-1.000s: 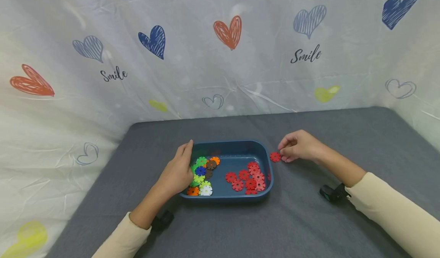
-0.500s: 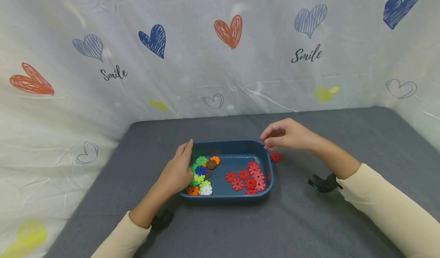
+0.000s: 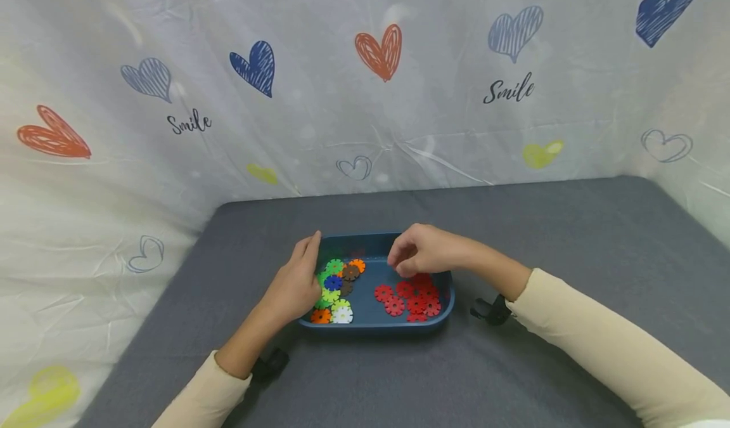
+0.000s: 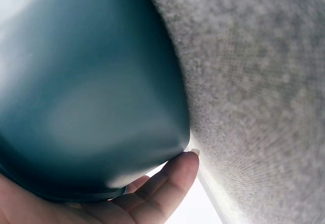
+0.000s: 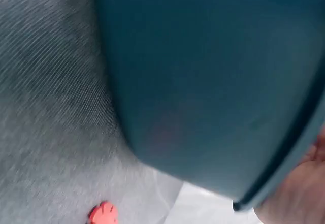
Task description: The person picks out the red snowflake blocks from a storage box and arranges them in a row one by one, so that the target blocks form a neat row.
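Note:
A blue tray (image 3: 371, 325) sits on the grey table (image 3: 570, 238). At its left end lies a heap of mixed-colour toothed discs (image 3: 336, 288); several red discs (image 3: 413, 301) lie at its right end. My left hand (image 3: 296, 282) rests flat against the tray's left wall, and in the left wrist view its fingers (image 4: 162, 188) lie along the outer wall of the tray (image 4: 91, 97). My right hand (image 3: 419, 257) hovers over the tray's middle above the red discs, fingers loosely curled, with nothing seen between them. One red disc (image 5: 104, 213) lies on the table outside the tray (image 5: 213, 82).
A white curtain printed with hearts and "Smile" (image 3: 507, 92) walls the table at the back and both sides. Grey cloth extends right of and in front of the tray. Black wrist mounts (image 3: 490, 311) sit on both forearms.
My right hand left a red disc on the table right of the tray, rose, and moved left to over the tray. The left hand stayed put.

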`<state>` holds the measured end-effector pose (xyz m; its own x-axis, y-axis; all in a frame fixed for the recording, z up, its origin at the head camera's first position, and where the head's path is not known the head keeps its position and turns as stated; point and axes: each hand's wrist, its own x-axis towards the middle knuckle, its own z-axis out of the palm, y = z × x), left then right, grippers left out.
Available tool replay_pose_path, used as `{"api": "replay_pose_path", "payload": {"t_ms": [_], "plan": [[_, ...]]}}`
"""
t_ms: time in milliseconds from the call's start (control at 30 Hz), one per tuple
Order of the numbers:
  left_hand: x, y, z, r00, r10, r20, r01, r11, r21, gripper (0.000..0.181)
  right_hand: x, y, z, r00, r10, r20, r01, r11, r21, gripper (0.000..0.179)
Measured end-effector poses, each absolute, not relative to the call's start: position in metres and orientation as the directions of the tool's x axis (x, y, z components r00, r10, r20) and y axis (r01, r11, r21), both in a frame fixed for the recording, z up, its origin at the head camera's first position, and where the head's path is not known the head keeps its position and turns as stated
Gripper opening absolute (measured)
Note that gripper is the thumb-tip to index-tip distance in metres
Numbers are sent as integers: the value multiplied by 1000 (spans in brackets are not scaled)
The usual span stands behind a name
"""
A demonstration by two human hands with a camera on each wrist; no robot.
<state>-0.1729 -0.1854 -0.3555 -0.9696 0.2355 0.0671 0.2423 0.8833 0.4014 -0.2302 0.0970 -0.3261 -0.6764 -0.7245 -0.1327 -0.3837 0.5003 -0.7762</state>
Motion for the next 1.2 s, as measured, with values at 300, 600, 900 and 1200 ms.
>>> {"api": "replay_pose_path", "payload": {"t_ms": [300,600,900,1200], "plan": [[-173,-184,-355,-974,224,45,222,885,408,76,-227,79,-337,-621,-753,-218,-438,564,-700,13],[-172,-184,-354,-974,220,50,221,887,405,76,-220,75,-342,-544,-784,-298,-371,543,-753,13],[-172,-185,-354,-975,215,47,216,891,399,76,-209,68,-348,-539,-805,-250,-478,536,-696,16],[-172,-185,-355,-974,219,49,220,887,406,77,-205,70,-350,-530,-818,-226,-463,502,-730,16]]}}
